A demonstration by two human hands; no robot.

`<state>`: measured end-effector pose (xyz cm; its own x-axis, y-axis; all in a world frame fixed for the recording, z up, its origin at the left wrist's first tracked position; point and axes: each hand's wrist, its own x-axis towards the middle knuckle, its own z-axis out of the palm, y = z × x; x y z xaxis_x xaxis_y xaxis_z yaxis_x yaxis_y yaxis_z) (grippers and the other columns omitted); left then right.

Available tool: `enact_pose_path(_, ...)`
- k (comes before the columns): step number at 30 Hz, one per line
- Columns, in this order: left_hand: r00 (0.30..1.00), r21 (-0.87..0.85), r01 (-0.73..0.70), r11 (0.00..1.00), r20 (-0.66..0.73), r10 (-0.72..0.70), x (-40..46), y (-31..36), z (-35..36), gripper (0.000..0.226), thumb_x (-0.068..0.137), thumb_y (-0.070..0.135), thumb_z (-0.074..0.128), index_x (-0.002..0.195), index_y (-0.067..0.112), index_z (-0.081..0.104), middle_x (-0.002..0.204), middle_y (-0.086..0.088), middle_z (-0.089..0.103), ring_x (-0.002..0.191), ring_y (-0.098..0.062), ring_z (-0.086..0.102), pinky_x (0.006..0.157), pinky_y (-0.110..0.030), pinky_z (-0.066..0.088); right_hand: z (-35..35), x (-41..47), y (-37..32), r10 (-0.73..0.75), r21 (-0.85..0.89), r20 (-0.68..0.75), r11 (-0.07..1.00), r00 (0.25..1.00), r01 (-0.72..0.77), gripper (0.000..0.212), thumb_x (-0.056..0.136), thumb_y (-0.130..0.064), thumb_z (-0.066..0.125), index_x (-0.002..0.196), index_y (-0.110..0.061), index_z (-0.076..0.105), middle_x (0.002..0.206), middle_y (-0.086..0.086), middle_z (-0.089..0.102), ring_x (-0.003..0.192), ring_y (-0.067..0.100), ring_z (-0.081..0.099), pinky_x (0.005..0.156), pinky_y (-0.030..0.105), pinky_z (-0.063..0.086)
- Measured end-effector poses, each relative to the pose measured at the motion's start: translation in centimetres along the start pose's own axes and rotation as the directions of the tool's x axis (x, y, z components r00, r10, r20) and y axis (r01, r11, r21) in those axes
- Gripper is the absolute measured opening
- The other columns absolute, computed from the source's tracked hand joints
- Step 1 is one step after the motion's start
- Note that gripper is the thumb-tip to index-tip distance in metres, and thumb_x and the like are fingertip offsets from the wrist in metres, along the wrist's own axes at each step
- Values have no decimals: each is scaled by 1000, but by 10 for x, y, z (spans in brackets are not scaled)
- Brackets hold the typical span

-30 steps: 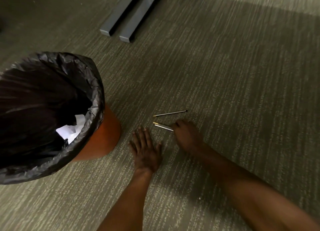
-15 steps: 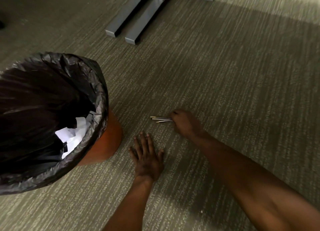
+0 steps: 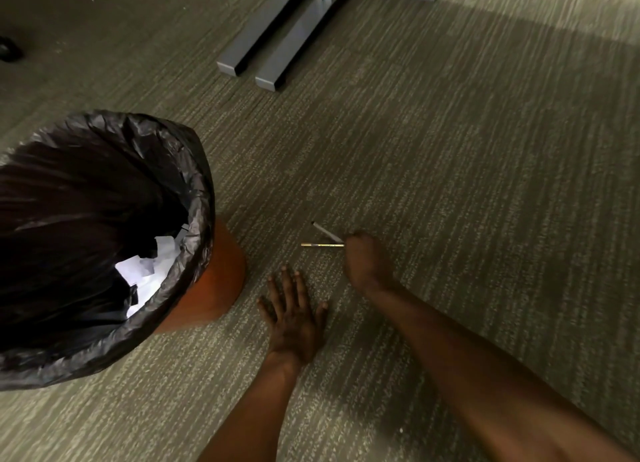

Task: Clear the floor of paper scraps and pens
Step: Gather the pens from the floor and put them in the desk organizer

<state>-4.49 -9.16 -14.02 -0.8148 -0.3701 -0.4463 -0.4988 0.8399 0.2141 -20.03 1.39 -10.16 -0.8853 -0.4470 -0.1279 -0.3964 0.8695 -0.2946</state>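
While my left hand (image 3: 294, 318) lies flat and open on the carpet (image 3: 450, 184), my right hand (image 3: 365, 257) is curled around the pens (image 3: 323, 239), their tips fanning out to the left. Paper scraps (image 3: 149, 271) sit inside the bin (image 3: 194, 198) beside me.

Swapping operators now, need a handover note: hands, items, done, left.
Right hand: shut on pens, two ends visible, sticking out toward the bin.
Left hand: open, flat on the carpet, holding nothing.
Done: paper lies in the bin; no scraps or loose pens visible on the carpet.
Left: lift the pens and put them away.
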Motion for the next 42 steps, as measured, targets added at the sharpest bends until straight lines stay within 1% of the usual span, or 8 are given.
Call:
enact_pose_path(3, 1000, 9, -4, 1000, -7, 4, 1, -4, 3, 85, 94, 71, 6, 157, 23, -24, 157, -1, -46, 142, -28, -47, 116, -57, -24, -3, -4, 12, 203, 447, 96, 866, 974, -224, 19, 91, -7, 61, 104, -6, 75, 100, 15, 75, 93, 30, 69, 81, 35, 52)
enact_pose_path(6, 1000, 13, 1, 1000, -3, -1, 4, -5, 7, 87, 92, 74, 3, 157, 24, -24, 157, 0, -46, 142, -28, -47, 115, -57, -25, -8, -19, 17, 262, 806, 349, 406, 900, -431, 22, 96, -1, 52, 107, 0, 71, 81, 11, 69, 73, 20, 64, 67, 31, 51)
enact_pose_path(12, 997, 26, 15, 1000, 72, -17, 9, -6, 4, 88, 92, 74, 7, 156, 24, -27, 153, -1, -51, 139, -30, -49, 117, -60, -22, -30, -50, 25, 146, 868, 494, -36, 857, -495, 30, 101, 1, 42, 100, -14, 68, 69, 0, 60, 57, 8, 49, 49, 21, 32)
enact_pose_path(15, 990, 51, 56, 997, 130, -62, 10, 4, -6, 87, 99, 65, 22, 158, 17, -20, 158, -9, -43, 145, -39, -40, 119, -64, -12, -38, -61, 33, 83, 855, 517, -103, 852, -509, 28, 103, -4, 43, 104, -18, 68, 70, -1, 60, 56, 9, 54, 50, 25, 34)
enact_pose_path(18, 997, -351, 9, 936, -62, -33, 7, 44, -36, 67, 102, 46, 43, 155, 8, 32, 167, -21, 17, 155, -41, 11, 125, -54, 15, -48, -69, 43, 73, 859, 511, -85, 857, -505, 25, 103, -7, 47, 107, -20, 68, 75, -1, 63, 53, 7, 50, 44, 20, 32)
enact_pose_path(24, 998, -967, -35, 253, -21, 61, -35, 140, -153, 66, 97, 45, 60, 155, 44, 27, 155, -8, 48, 135, -28, 55, 111, -54, 45, -114, -99, 32, 71, 865, 500, -73, 863, -496, 20, 100, -4, 53, 109, -4, 71, 79, 6, 67, 55, 6, 50, 45, 19, 34)
enact_pose_path(31, 986, -968, -128, 215, -100, 137, -133, 195, -331, 29, 104, 3, 50, 131, 11, 56, 116, -15, 67, 68, -16, 73, 65, -27, 62, -312, -166, -36, 10, 834, 509, -251, 860, -491, 21, 99, 3, 50, 110, -3, 67, 79, 9, 69, 60, 8, 60, 50, 17, 45)
enact_pose_path(42, 974, -997, -75, 37, -65, 216, -299, 260, -612, 21, 99, -5, 54, 119, 2, 57, 102, -20, 71, 85, -28, 75, 77, -37, 63, -627, -230, -157, 332, 816, 535, -439, 777, -375, 22, 101, -28, 56, 97, -16, 75, 72, 1, 72, 49, 13, 61, 39, 20, 37)
